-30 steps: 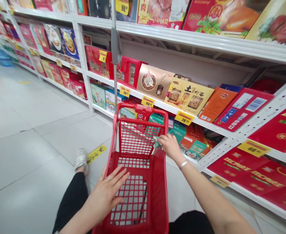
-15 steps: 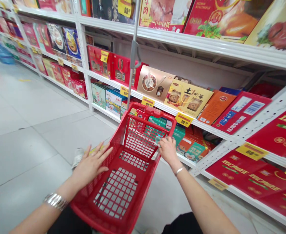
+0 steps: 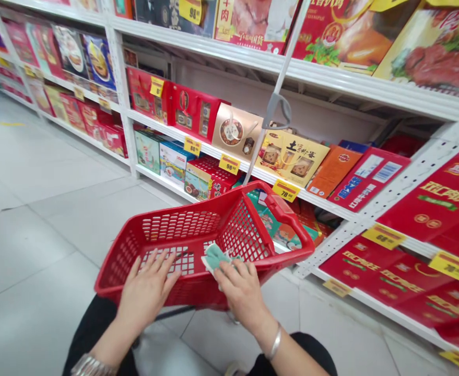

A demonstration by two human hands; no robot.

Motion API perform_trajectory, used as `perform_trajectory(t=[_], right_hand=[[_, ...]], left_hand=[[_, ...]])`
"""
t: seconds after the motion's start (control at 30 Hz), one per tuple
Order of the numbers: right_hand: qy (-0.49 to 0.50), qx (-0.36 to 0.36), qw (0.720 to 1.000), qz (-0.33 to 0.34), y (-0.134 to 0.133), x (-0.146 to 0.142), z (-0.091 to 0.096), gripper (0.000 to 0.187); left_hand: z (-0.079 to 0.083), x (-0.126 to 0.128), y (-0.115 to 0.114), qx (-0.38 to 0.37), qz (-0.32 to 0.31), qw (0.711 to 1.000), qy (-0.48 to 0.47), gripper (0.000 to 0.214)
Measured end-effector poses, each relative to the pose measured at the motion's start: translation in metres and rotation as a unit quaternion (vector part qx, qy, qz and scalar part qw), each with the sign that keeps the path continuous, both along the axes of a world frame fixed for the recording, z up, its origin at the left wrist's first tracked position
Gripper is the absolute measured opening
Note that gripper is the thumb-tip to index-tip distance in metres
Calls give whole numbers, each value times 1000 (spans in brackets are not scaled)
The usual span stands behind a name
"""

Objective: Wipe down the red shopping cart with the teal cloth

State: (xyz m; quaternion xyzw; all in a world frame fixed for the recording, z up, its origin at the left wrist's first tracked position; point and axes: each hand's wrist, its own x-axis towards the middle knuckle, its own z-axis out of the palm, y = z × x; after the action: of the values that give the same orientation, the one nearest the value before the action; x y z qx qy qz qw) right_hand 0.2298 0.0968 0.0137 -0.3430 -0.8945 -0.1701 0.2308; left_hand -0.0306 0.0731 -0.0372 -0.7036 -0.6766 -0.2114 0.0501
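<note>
A red plastic mesh shopping basket [image 3: 182,224] is tipped over in front of me, with its open top facing up and to the far side. A grey telescopic handle pole [image 3: 276,109] leans up and right from it. My left hand [image 3: 149,290] lies flat on the near mesh with its fingers spread. My right hand [image 3: 240,295] presses a teal cloth [image 3: 215,259] against the basket, and the cloth's edges show beside my fingers.
White metal shelves [image 3: 166,180] hold boxed goods and yellow price tags [image 3: 229,164] just beyond the basket. Large red gift boxes [image 3: 428,203] fill the right side. A pale tiled floor [image 3: 37,250] runs along the left. My dark trousers [image 3: 92,318] show below.
The basket has tilted over, and its pole now leans right. My left hand has moved onto the near mesh. My right hand has brought the cloth from the far rim towards me.
</note>
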Motion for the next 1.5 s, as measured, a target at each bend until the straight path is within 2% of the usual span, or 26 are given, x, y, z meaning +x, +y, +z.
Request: perform_trajectory(t=[0.13,0.23,0.33,0.47,0.57,0.67,0.73,0.77,0.83,0.93,1.0,1.07,1.17,1.3,1.5], right_hand=[[5,58,998,-25,-16,39,18,35],[13,41,996,-76,-34,74,40,43],[15,7,993,-119,-49,113,67,46],[57,-32,986,-153,-57,159,100,34],[131,-77,976,-154,-52,174,112,21],[173,-76,970,-151,-39,168,110,20],[198,-64,967,-150,-31,157,102,22],[215,-61,963,-151,-29,150,98,23],[250,-66,954,-152,-29,135,92,22],[258,-95,954,-117,-44,110,90,18],[236,-114,962,-73,-56,92,91,20],[199,-124,972,-21,-64,76,93,29],[135,-125,983,24,-60,59,92,41],[106,-84,991,9,-27,54,92,47],[147,-72,986,32,22,66,100,43]], left_hand=[[2,-33,29,-15,-34,999,0,55],[4,-45,47,-28,-62,998,-6,56],[5,-46,61,-38,-89,995,-20,57],[6,-45,82,-67,-130,989,-23,55],[7,-44,102,-68,-120,990,-19,52],[13,-31,113,-33,-47,998,-37,49],[24,-9,109,-22,-11,997,-68,50],[32,6,101,-30,-20,995,-90,51],[52,43,78,-37,-71,987,-139,53],[84,98,30,7,-202,962,-183,54],[100,125,2,59,-259,944,-194,58],[109,141,-17,99,-287,933,-193,66],[106,143,-22,139,-261,939,-176,79],[94,121,-9,153,-193,957,-151,89],[99,92,3,143,-196,962,-124,72]])
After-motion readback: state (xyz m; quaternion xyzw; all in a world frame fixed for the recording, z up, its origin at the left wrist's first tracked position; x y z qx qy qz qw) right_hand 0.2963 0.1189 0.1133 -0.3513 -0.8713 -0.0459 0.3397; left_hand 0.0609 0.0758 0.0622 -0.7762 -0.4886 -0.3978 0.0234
